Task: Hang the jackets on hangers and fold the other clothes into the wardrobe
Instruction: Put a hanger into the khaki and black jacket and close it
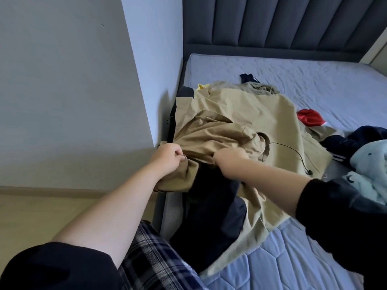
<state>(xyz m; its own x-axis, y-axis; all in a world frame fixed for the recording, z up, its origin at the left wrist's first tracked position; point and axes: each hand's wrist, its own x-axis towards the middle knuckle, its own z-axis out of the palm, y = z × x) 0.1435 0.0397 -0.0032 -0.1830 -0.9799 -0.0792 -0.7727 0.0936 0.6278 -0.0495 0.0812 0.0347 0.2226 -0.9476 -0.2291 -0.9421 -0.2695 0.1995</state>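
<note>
Since it seemingly needed straightening, the left hand (pixel 167 158) and right hand (pixel 228 162) both pinched the beige fabric jacket (pixel 240 114) between them.

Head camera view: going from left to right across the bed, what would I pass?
left hand → right hand, both gripping the khaki jacket → red garment → pale blue garment
</note>
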